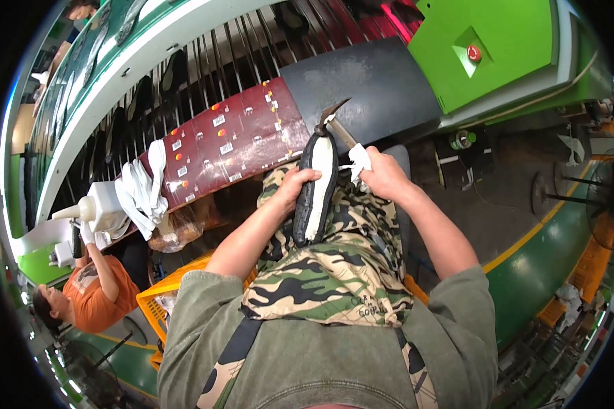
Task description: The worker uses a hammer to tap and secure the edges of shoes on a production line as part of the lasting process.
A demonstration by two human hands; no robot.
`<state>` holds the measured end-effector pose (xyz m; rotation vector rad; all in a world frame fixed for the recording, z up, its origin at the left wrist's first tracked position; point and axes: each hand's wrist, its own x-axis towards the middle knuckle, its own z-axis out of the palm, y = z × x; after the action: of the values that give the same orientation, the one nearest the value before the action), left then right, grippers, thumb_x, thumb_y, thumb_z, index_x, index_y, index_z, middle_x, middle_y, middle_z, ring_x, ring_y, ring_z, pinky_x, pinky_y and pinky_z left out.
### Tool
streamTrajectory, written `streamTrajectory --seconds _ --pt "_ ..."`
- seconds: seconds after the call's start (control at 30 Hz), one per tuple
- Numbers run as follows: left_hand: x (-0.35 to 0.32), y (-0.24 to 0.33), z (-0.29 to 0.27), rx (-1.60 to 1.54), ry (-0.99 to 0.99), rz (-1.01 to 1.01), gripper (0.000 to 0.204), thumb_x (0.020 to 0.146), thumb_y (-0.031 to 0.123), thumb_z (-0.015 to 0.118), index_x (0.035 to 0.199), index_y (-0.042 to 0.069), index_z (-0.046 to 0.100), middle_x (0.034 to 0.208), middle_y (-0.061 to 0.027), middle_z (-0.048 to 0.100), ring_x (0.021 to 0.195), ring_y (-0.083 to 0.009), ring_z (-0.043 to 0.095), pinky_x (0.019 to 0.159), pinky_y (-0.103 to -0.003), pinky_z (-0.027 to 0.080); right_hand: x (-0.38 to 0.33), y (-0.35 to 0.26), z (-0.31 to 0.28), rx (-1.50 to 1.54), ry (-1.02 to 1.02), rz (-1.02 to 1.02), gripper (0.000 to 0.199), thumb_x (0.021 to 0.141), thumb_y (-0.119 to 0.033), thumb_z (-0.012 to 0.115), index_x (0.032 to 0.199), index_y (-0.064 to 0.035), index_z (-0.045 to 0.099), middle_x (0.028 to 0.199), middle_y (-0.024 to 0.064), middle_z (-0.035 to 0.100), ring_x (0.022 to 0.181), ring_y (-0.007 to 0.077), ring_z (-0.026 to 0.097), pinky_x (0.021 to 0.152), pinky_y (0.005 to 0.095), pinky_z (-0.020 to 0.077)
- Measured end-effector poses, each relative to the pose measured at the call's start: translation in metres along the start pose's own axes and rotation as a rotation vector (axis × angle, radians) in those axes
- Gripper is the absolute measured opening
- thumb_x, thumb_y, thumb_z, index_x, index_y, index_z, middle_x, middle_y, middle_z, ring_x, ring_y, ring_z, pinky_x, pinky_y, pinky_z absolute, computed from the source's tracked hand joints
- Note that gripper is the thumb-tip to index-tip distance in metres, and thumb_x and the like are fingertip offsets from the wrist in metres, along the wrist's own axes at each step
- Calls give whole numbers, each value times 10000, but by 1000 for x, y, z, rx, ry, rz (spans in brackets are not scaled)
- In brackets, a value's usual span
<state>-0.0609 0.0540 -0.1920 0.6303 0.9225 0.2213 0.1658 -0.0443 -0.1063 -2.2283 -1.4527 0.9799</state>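
Note:
My left hand point(297, 187) is closed round a black shoe point(318, 215), whose long white sole strip faces up. The shoe lies lengthwise over my lap, on a camouflage apron point(327, 286). In my right hand point(387, 176) is a hammer point(341, 131), held by its handle. White cloth point(359, 161) is bunched around the handle by my fingers. The hammer's dark head is at the shoe's far end; whether it touches the shoe I cannot tell.
Ahead runs a bench with a dark grey mat point(361, 82) and a maroon sheet point(218, 140). White gloves point(142, 194) and a white bottle point(106, 208) are at its left. A green machine housing point(488, 54) has a red button point(473, 53). A person in orange point(106, 293) works at left.

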Motion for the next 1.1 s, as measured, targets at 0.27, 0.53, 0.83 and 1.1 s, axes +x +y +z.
streamTrajectory --seconds 0.27,0.53,0.83,1.1 --pt "10 0 -14 5 -49 -12 443 792 195 699 1158 -41 623 927 -161 727 743 -238 722 689 -370 617 -1 20 6 -63 33 61 280 876 -185 603 1070 -1 521 953 275 682 940 462 651 825 555 497" --pt "22 75 1 -272 106 384 502 776 202 713 1219 8 581 1051 -135 693 977 -285 672 966 -446 524 -4 30 -36 527 231 183 263 877 -126 646 1089 19 590 811 141 692 537 218 653 500 344 519" --pt "0 76 2 -352 14 626 522 824 6 660 1331 36 539 1261 -110 630 1180 -285 603 1036 -529 496 -6 19 -14 193 519 -114 269 852 -95 607 1094 -3 529 867 247 676 833 437 676 735 490 530" --pt "-62 53 -12 -416 -306 411 764 821 293 686 1474 7 410 1428 -214 528 1308 -409 522 1011 -595 501 4 18 -9 11 323 -47 271 835 -118 610 1052 -11 486 828 260 651 817 484 628 734 574 479"
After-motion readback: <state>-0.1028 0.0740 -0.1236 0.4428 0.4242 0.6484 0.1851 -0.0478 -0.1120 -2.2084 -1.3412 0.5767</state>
